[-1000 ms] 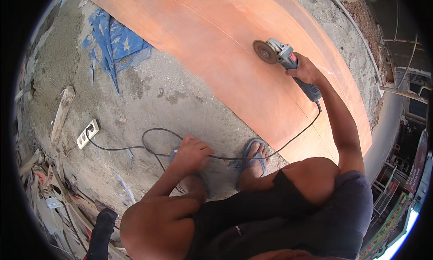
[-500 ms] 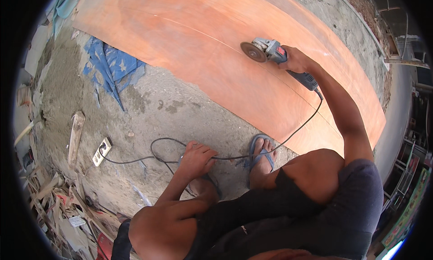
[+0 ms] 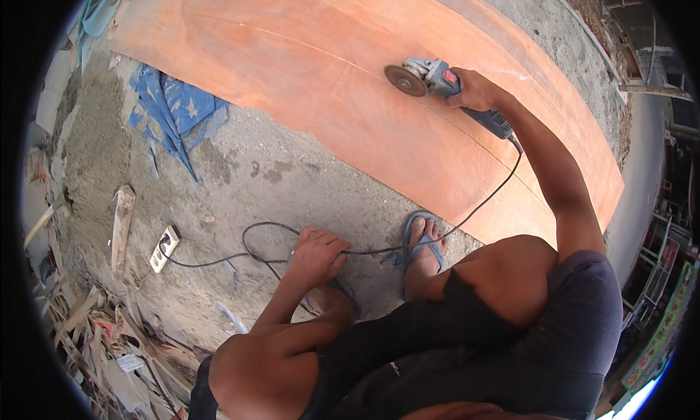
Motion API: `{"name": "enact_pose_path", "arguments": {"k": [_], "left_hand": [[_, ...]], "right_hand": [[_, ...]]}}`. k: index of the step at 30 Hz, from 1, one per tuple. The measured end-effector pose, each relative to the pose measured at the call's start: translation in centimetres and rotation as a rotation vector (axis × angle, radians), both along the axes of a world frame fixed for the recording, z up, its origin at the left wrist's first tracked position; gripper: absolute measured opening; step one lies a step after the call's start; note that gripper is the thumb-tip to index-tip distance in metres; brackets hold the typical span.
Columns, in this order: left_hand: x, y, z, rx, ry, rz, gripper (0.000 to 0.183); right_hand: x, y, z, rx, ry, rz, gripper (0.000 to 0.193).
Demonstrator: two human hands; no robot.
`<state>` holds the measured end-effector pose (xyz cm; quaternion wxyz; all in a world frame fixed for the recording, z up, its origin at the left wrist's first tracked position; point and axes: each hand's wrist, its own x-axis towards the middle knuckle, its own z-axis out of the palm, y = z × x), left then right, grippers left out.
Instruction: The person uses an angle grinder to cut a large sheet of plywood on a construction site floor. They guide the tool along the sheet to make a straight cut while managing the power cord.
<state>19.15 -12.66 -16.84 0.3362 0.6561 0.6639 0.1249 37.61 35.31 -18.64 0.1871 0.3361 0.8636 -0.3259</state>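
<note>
A blue-grey angle grinder (image 3: 442, 79) is gripped by its body in my right hand (image 3: 475, 92), its fingers wrapped round it. The brown disc (image 3: 405, 80) points left, on or just above a thin line that runs lengthwise along a large reddish plywood sheet (image 3: 292, 81). Whether the disc touches the wood I cannot tell. From the grinder's tail a black power cord (image 3: 490, 198) curves down to my left hand (image 3: 317, 257), low by my left foot. That hand is closed around the cord, its fingers curled, with part of the cord hidden.
The cord loops on the concrete ground and plugs into a white socket strip (image 3: 165, 248). Left of it lies a wooden block (image 3: 123, 230); scrap wood (image 3: 95, 340) piles at the lower left. Blue tarp (image 3: 171, 106) shows beside the sheet. My sandalled right foot (image 3: 425, 246) is by the sheet's near edge.
The whole view has shifted slightly. Both hands keep their holds, and the grinder stays at nearly the same spot over the line on the plywood.
</note>
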Motion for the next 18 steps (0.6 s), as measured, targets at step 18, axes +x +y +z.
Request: {"name": "enact_pose_path", "arguments": {"k": [18], "left_hand": [[0.3,-0.1,0.1,0.022,0.029,0.011,0.020]], "right_hand": [[1.7,-0.1,1.2,0.063,-0.060,0.010,0.067]]}}
